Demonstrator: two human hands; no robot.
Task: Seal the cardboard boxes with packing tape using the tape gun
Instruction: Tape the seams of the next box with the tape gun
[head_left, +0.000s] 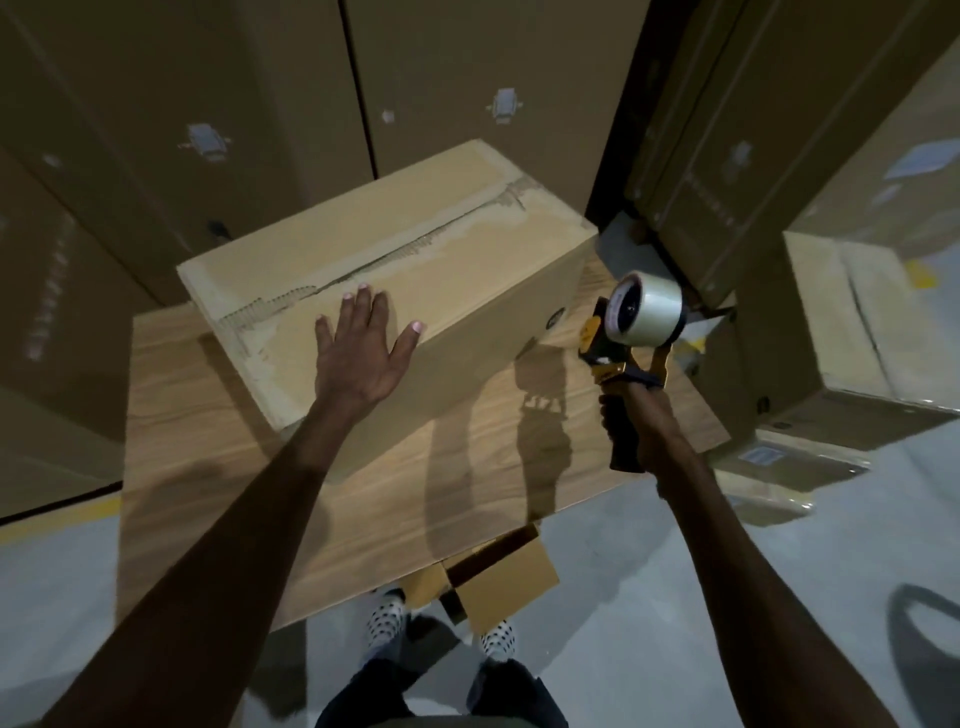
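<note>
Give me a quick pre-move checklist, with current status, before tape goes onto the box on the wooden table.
1. Box steadied: left hand rests flat on the cardboard box: ok.
2. Tool held: right hand grips the tape gun handle: ok.
3. Tape loaded: clear roll on the gun: ok.
4. Top flaps closed, centre seam meeting: ok.
5. Seam surface clean: torn paper along it: not ok.
6. Gun at the seam: held off to the box's right, not touching: not ok.
7. Free tape end ready: cannot tell.
</note>
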